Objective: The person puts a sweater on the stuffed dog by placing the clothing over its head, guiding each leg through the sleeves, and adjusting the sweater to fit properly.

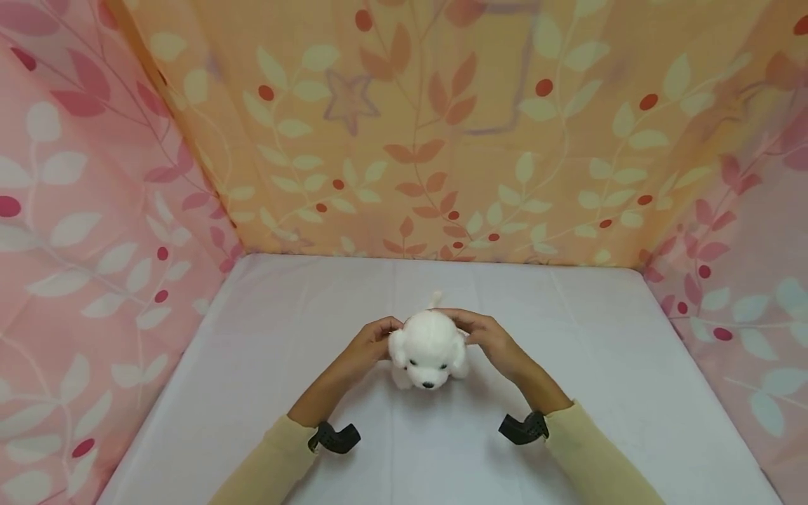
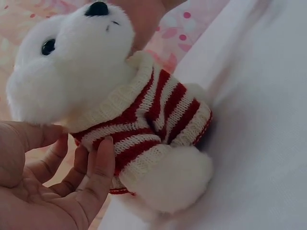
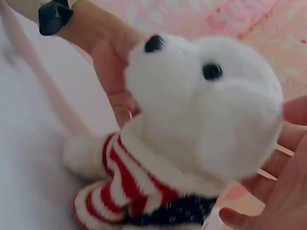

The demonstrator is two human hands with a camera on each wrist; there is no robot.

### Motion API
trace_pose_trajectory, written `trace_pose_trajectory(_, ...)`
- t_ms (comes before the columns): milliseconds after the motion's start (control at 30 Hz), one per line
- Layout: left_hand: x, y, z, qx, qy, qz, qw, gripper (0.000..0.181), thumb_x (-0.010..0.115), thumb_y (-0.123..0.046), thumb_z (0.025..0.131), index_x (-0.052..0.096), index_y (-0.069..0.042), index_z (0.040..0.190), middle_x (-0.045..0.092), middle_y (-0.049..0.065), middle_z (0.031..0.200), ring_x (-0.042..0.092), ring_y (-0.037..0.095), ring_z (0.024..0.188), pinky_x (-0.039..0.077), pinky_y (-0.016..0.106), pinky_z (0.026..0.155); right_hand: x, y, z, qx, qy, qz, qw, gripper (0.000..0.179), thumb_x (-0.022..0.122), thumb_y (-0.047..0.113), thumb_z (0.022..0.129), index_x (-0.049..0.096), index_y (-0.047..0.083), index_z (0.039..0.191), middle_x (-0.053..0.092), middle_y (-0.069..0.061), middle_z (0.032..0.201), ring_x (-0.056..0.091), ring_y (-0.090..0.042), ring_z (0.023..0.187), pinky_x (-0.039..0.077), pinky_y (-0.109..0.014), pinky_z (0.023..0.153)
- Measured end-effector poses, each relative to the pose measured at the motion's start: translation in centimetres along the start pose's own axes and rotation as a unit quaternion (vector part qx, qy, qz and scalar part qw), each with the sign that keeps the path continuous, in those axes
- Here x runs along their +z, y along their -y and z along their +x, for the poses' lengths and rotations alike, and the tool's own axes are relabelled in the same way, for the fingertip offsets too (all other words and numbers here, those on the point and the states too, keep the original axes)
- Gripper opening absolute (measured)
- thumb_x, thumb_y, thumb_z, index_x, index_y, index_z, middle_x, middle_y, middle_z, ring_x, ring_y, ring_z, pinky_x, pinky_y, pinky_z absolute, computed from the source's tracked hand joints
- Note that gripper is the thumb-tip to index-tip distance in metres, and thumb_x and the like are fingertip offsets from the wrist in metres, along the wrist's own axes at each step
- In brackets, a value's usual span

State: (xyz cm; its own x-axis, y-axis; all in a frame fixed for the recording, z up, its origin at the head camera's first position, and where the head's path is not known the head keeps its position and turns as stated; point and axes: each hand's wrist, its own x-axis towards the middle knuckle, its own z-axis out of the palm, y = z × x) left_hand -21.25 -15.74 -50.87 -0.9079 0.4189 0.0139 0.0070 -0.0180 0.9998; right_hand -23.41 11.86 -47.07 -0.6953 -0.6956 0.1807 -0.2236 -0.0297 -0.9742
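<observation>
A white plush dog [image 1: 431, 344] is on the white table, facing the head camera. It has black eyes, a black nose and a red-and-white striped knitted sweater [image 2: 139, 124]; a dark blue, white-flecked part of the sweater [image 3: 177, 211] shows in the right wrist view. My left hand [image 1: 372, 342] holds one side, with fingertips on the sweater and thumb by the neck. Around the other side and the back of the head curve the fingers of my right hand [image 1: 495, 344]. The far fingertips are partly hidden behind the dog.
A white cloth covers the table [image 1: 429, 456]. Behind it hangs an orange leaf-patterned curtain [image 1: 404, 126], with pink leaf-patterned curtains [image 1: 95, 231] on both sides. Each wrist wears a black camera band [image 1: 336, 438].
</observation>
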Motion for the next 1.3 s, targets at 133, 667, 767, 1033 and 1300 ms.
trace_pose_trajectory(133,0.1,-0.2,0.0,0.005,0.002,0.003,1.0000,0.018,0.054,-0.004,0.100,0.057,0.008,0.112,0.061,0.000,0.106,0.062,0.012,0.092,0.054,0.027,0.074,1.2,0.9,1.0,-0.002,-0.055,-0.050,0.9972,0.035,0.052,0.020,0.105,0.064,0.012,0.136,0.064,-0.004,0.136,0.052,-0.024,0.133,0.032,-0.055,0.111)
trace_pose_trajectory(667,-1.0,-1.2,-0.2,0.037,0.022,0.055,0.9976,0.015,0.058,-0.003,0.100,0.065,0.006,0.110,0.065,0.010,0.112,0.058,0.018,0.109,0.049,0.025,0.089,3.9,0.5,2.6,0.087,-0.101,-0.138,0.9815,0.042,0.076,0.033,0.092,0.069,0.018,0.130,0.067,0.002,0.130,0.062,-0.022,0.110,0.051,-0.042,0.090)
trace_pose_trajectory(767,-1.0,-1.1,-0.3,0.036,0.022,0.040,0.9983,0.014,0.057,-0.001,0.101,0.064,0.007,0.110,0.064,0.013,0.113,0.059,0.018,0.108,0.050,0.025,0.088,3.9,0.4,2.4,0.084,-0.094,-0.138,0.9824,0.039,0.076,0.033,0.092,0.070,0.019,0.128,0.069,0.003,0.124,0.063,-0.022,0.108,0.051,-0.042,0.090)
trace_pose_trajectory(1033,-0.7,0.1,-0.1,0.025,-0.018,0.130,0.9910,0.016,0.064,-0.011,0.100,0.071,0.000,0.109,0.070,0.010,0.110,0.064,0.016,0.102,0.050,0.028,0.086,3.4,0.3,0.7,0.045,-0.041,-0.146,0.9873,0.042,0.069,0.032,0.098,0.061,0.023,0.139,0.060,0.007,0.139,0.056,-0.020,0.125,0.048,-0.048,0.097)
trace_pose_trajectory(1300,-0.9,0.9,-0.9,0.028,-0.056,0.202,0.9773,0.019,0.063,-0.004,0.091,0.071,-0.013,0.106,0.069,0.004,0.104,0.064,0.019,0.092,0.052,0.032,0.074,1.7,-1.2,-1.2,0.004,-0.150,-0.212,0.9658,0.026,0.058,0.020,0.105,0.068,0.018,0.128,0.068,0.004,0.127,0.062,-0.018,0.119,0.053,-0.041,0.093)
